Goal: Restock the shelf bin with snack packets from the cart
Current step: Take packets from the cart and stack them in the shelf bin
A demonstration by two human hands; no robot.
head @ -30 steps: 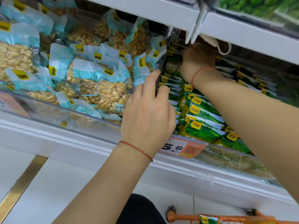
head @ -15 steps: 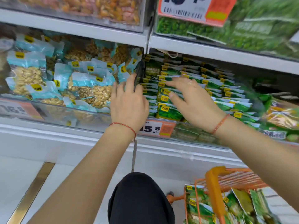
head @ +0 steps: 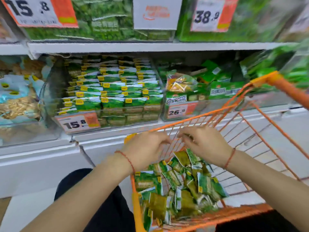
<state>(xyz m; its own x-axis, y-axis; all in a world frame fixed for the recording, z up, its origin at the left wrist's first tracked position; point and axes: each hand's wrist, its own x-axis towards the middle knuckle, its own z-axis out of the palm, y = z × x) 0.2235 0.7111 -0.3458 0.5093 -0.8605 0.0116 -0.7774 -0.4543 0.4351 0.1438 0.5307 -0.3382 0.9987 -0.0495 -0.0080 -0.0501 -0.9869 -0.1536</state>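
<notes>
A shop aisle of white shelving filled the view, with clear-fronted bins and orange price tags. The shelf bin [head: 107, 97], beyond the fingertips and above them, stood nearly full of green packets in neat rows. The left hand [head: 145, 148] and right hand [head: 203, 144] hovered over the orange wire cart [head: 217, 124], fingers loosely curled and slightly spread; blur hid whether either pinched anything. The snack packets [head: 177, 185] lay in a loose heap just below the fingers, inside the cart. They looked light, flat and soft, with glossy film likely to slide, so several might be gathered by their edges or squeezed as a stack. The cart's front wire wall stood between fingers and shelf, needing a lift over it. Neighbouring bins, pale nut bags [head: 16, 97] left of the fingers and other green packs [head: 200, 91] right, risked misplacement.
</notes>
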